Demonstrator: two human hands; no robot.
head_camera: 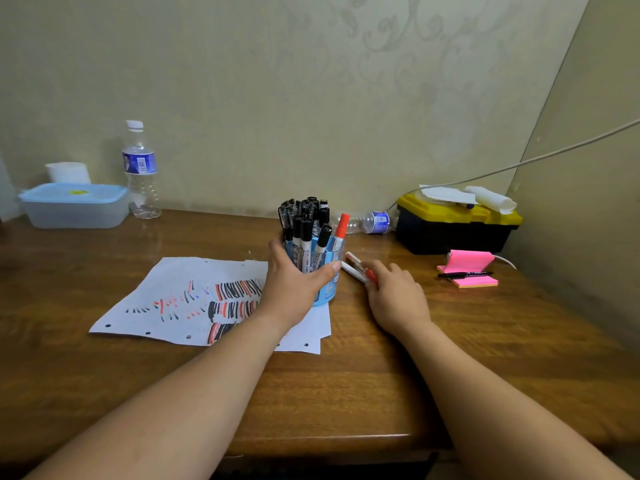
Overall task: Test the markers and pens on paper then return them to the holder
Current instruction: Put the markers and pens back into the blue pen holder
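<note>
A blue round holder [329, 289] stands at the middle of the desk, packed with several black-capped pens and markers [304, 220] and one red-capped marker [341, 230]. My left hand [294, 282] grips the holder from its left side, thumb across the front. Two white markers [355, 268] lie on the desk just right of the holder, one with red ends. My right hand [394, 292] rests on their near ends, fingers curled over them. White paper sheets [183, 296] covered in black and red test strokes lie left of and under the holder.
A black pen [465, 274] lies on a pink sticky-note pad [467, 270] at the right. Behind it sits a black and yellow toolbox [453, 226]. A lying bottle [370, 222], an upright water bottle [140, 171] and a blue-lidded plastic box [74, 206] line the wall.
</note>
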